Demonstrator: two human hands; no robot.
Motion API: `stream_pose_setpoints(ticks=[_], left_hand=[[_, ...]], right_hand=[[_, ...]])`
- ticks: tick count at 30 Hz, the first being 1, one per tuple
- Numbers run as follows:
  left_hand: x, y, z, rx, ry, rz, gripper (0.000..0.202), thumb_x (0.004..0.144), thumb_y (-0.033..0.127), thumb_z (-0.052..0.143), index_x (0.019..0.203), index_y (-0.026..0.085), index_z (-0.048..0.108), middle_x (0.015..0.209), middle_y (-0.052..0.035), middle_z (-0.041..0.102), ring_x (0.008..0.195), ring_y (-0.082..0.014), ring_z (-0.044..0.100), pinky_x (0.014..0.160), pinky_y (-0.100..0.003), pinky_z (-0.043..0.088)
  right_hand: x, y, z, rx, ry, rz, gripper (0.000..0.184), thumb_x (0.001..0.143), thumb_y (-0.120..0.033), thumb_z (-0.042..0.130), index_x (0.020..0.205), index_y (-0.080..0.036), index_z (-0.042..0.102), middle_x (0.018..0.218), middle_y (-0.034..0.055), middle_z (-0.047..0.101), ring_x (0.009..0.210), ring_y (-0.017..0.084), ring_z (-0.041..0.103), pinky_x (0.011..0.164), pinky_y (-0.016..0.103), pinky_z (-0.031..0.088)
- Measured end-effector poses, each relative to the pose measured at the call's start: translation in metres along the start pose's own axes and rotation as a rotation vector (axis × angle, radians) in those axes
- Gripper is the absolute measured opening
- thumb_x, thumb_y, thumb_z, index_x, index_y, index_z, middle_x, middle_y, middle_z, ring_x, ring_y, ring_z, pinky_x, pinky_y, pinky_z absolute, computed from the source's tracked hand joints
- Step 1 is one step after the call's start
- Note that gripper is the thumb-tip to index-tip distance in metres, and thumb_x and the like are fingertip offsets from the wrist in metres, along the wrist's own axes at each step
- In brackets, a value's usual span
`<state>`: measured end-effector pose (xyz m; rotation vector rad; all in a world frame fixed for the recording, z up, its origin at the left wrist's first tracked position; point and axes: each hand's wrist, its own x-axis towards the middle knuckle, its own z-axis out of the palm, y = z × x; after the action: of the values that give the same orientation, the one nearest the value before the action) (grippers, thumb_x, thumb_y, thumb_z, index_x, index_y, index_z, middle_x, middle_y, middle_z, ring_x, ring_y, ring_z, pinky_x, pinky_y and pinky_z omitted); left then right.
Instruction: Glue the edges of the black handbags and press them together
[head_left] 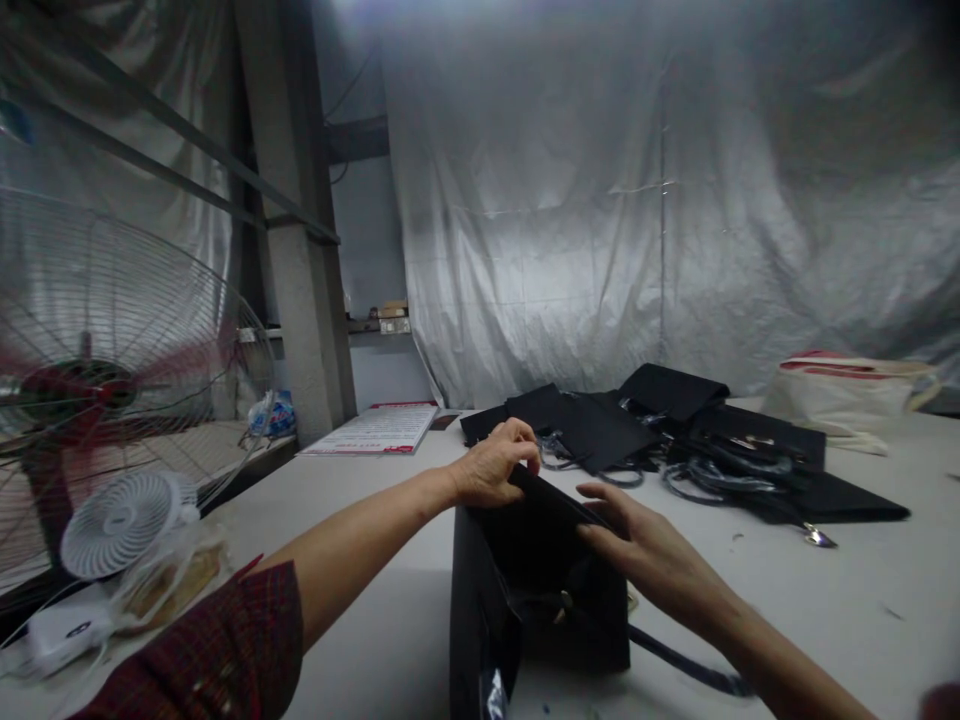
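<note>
A black bag (540,600) stands open on the white table (375,600) right in front of me. My left hand (496,465) pinches the far upper rim of the bag, fingers curled over the edge. My right hand (645,550) lies against the bag's right upper edge with the fingers stretched out and pressing on the flap. A dark strap (675,665) trails from the bag's right side across the table.
A pile of black bags and straps (675,440) lies further back. A white and red bag (847,390) sits at the back right. A printed sheet (375,428) lies at the back left. A large spinning fan (97,390) and a small white fan (120,522) stand at left.
</note>
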<state>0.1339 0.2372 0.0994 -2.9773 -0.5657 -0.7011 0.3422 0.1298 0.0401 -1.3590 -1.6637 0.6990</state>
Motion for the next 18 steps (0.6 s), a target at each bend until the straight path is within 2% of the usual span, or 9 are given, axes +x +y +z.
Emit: stream_pose_setpoints(ticks=[4,7,11,14,18], left_hand=[[-0.004,-0.002,-0.001,-0.020,-0.026,-0.004,0.029,0.060,0.011,0.073,0.087,0.019,0.067,0.114,-0.0067,0.046,0.109,-0.0232,0.045,0.098,-0.038,0.040],[-0.005,-0.003,-0.001,-0.014,-0.036,-0.013,0.019,0.066,0.019,0.075,0.084,0.019,0.069,0.115,-0.0074,0.048,0.110,-0.0235,0.045,0.099,-0.039,0.039],[-0.003,-0.004,0.000,-0.001,-0.052,-0.052,0.009,0.074,0.025,0.071,0.079,0.018,0.069,0.119,-0.0088,0.052,0.115,-0.0240,0.045,0.102,-0.040,0.037],[0.000,-0.006,0.000,-0.008,-0.095,-0.113,0.006,0.077,0.023,0.068,0.078,0.017,0.067,0.119,-0.0074,0.057,0.116,-0.0223,0.047,0.103,-0.038,0.035],[0.004,-0.005,0.002,-0.020,-0.161,-0.222,0.008,0.082,0.023,0.060,0.084,0.017,0.065,0.098,-0.0031,0.065,0.094,-0.0156,0.057,0.090,-0.027,0.043]], right_hand=[[0.000,0.003,-0.001,0.043,-0.012,0.000,0.053,0.075,-0.039,0.059,0.123,-0.019,0.050,0.121,0.0100,0.064,0.111,0.024,0.060,0.095,0.034,0.046],[-0.001,0.004,-0.004,0.046,-0.008,-0.033,0.043,0.075,-0.038,0.061,0.114,-0.020,0.055,0.117,0.0078,0.065,0.112,0.024,0.059,0.096,0.033,0.044],[-0.001,0.003,-0.007,0.031,-0.046,-0.060,0.029,0.079,-0.039,0.057,0.101,-0.021,0.059,0.098,0.0038,0.069,0.093,0.022,0.064,0.082,0.032,0.049],[0.002,0.005,-0.009,0.029,-0.029,-0.048,0.027,0.080,-0.041,0.056,0.097,-0.020,0.061,0.091,0.0021,0.069,0.084,0.020,0.064,0.072,0.029,0.049],[0.011,0.015,-0.013,0.018,0.038,-0.052,0.025,0.078,-0.039,0.058,0.091,-0.019,0.064,0.077,0.0000,0.067,0.071,0.017,0.061,0.063,0.026,0.046]])
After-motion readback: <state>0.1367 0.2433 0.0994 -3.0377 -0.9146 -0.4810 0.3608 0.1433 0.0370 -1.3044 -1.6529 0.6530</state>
